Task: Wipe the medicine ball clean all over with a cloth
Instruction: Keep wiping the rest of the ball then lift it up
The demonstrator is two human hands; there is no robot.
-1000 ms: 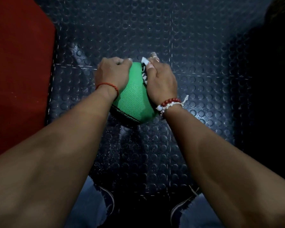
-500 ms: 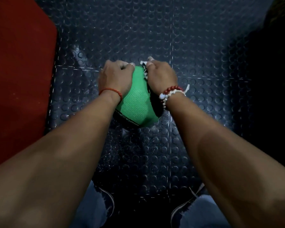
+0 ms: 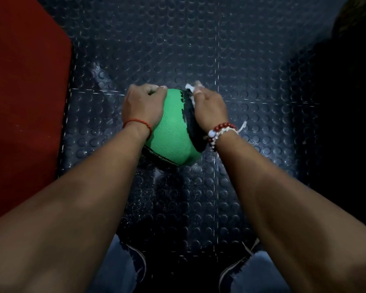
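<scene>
Both grips closed: left hand (image 3: 143, 106) on medicine ball (image 3: 173, 136), right hand (image 3: 210, 109) on mostly hidden cloth (image 3: 190, 88).

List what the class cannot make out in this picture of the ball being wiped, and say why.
1. Head view: most of the cloth, covered by the right hand; only a white scrap shows.
2. Head view: the underside and far side of the medicine ball, hidden by its own bulk and by the left hand.
3. Head view: the dark area at right, too dim to read.

Ball (image 3: 173, 134) on floor (image 3: 199, 49), left hand (image 3: 143, 106) left; right hand (image 3: 209, 108) with cloth (image 3: 190, 88) right
</scene>
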